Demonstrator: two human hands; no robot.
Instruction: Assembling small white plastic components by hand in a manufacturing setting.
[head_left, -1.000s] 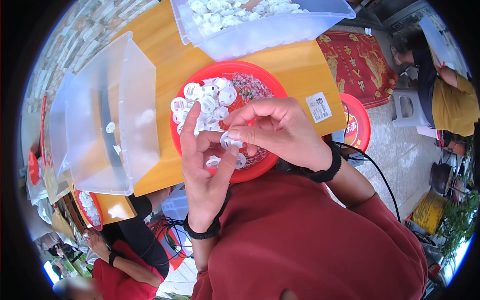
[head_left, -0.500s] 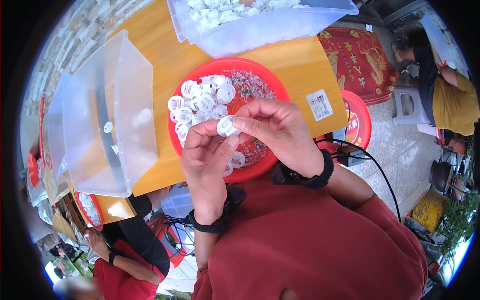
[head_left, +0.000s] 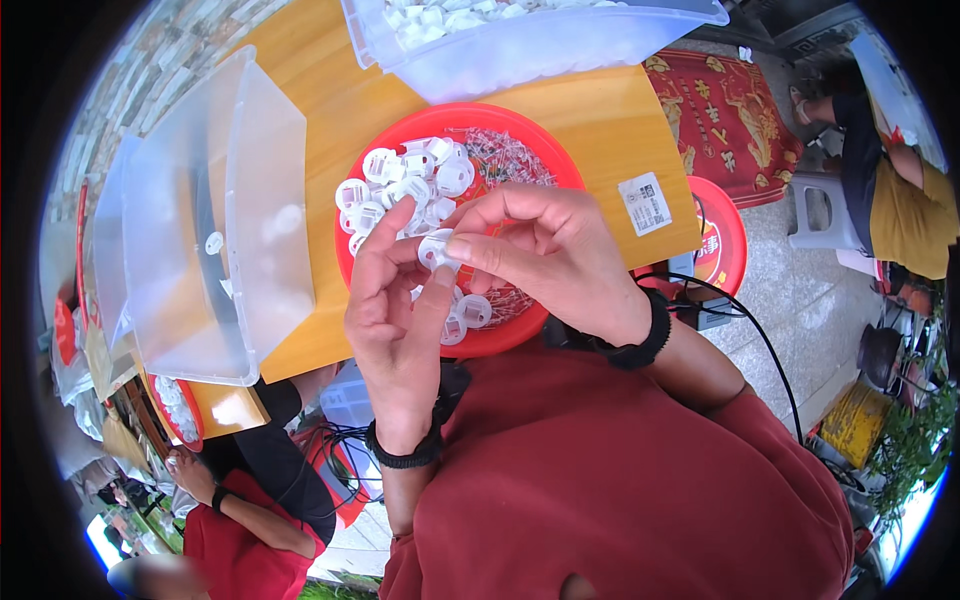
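Observation:
Over a red round tray (head_left: 563, 160), a small round white plastic part (head_left: 437, 250) is pinched between my two hands. My left hand (head_left: 395, 310) grips it from the left with thumb and fingers. The thumb and fingertips of my right hand (head_left: 540, 250) close on its right side; whether something tiny is also between them I cannot make out. In the tray's left half lies a heap of similar white plastic parts (head_left: 405, 185). Thin clear pieces with fine wire legs (head_left: 505, 155) fill the right half, partly hidden by my right hand.
A clear bin of white parts (head_left: 540, 65) stands at the table's far side. An upended translucent bin (head_left: 215, 230) sits at left. Black cables (head_left: 755, 330) hang at the right, near a red stool (head_left: 725, 235). Another person in red (head_left: 250, 520) works at lower left.
Both hands have shifted slightly left with the white plastic part. My left fingers have spread a little, with one raised. The view has moved slightly.

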